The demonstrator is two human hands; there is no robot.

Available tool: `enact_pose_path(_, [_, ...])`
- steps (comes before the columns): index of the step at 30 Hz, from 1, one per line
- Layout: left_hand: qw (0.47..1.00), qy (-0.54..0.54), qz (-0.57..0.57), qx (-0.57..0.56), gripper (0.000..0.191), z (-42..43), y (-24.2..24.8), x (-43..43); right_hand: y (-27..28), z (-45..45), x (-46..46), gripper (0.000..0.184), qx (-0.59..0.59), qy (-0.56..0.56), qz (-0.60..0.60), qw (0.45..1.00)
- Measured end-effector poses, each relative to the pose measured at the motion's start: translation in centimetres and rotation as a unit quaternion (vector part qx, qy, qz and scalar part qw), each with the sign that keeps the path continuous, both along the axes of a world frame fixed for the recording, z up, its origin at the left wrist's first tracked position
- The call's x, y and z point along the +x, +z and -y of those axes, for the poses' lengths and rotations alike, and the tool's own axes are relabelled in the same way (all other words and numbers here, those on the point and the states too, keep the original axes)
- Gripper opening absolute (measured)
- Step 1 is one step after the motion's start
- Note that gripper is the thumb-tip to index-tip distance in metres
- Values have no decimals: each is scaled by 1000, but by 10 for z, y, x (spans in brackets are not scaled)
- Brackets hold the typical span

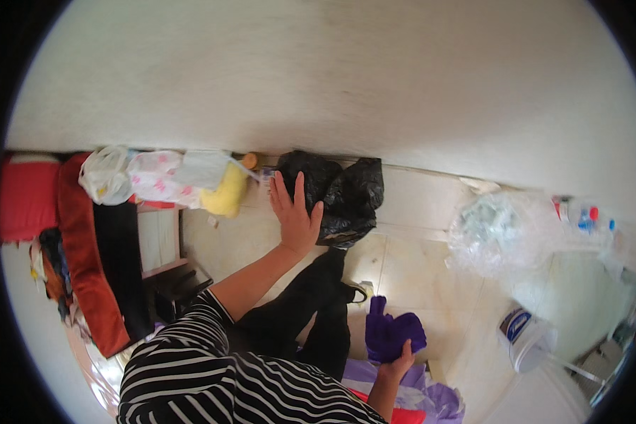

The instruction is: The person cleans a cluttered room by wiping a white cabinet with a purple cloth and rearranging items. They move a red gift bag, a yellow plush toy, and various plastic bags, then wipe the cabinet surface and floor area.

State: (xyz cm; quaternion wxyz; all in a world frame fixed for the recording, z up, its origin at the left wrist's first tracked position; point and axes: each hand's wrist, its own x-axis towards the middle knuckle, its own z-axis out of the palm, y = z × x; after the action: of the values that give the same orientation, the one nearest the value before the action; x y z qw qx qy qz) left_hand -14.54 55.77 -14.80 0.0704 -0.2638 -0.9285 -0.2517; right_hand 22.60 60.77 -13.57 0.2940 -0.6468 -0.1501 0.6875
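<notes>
My left hand (297,217) reaches forward with its fingers apart and nothing in its grip. Just beyond it, a crumpled black plastic bag (352,191) stands against the base of the wall; whether the fingers touch the bag I cannot tell. Lower down, my right hand (399,363) grips a purple cloth (395,334), its thumb along the near edge. Part of the cloth hangs in folds over the tiled floor. Beneath that hand lies lilac and white fabric (365,373) with a red piece (408,417) beside it.
Along the wall at left sit a white plastic bag (106,175), a pink-patterned bag (156,177) and a yellow cloth item (225,191). A rust-coloured cushioned piece (87,254) stands nearer. To the right are a clear plastic bag (487,233), bottles (585,220) and a tipped white bucket (527,339).
</notes>
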Motion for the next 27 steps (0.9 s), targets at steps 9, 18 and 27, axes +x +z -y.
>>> enact_pose_path(9, [962, -122, -44, -241, 56, -36, -55, -38, 20, 3, -18, 34, 5, -50, 9, 999])
enact_pose_path(18, [985, -89, -28, -146, 50, -42, 4, -10, 63, -22, -31, 34, 62, -168, -78, 981])
enact_pose_path(27, [921, -357, 153, 40, 86, -170, 16, 85, 38, -54, -4, 39, 28, -144, -118, 982])
